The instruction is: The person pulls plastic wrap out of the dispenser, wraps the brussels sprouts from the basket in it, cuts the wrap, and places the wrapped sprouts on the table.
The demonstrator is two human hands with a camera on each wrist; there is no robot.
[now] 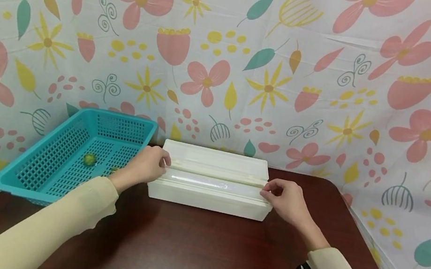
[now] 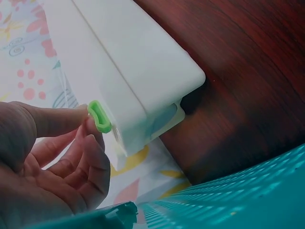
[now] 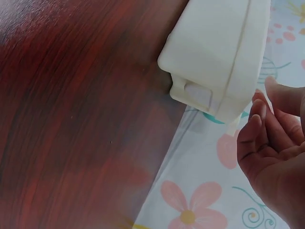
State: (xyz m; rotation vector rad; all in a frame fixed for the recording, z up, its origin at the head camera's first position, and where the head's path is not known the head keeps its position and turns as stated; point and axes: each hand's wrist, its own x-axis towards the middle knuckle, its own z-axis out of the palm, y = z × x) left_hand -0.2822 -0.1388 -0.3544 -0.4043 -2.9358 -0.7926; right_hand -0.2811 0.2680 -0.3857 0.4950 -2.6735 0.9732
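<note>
A long white plastic box, which looks like a cling film dispenser, stands with its lid raised at the back. A shiny clear strip runs along its top, probably film. At the left end my left hand pinches a small bright green piece between thumb and forefinger, its other fingers curled. My right hand is at the right end, thumb and forefinger close together by the box's upper edge. Whether thin film lies between those fingertips is too faint to tell.
A turquoise slotted basket stands left of the box, close to my left forearm. A small round green-yellow thing lies in it, and another is partly hidden by my wrist. Behind the dark wooden table hangs a flowered cloth.
</note>
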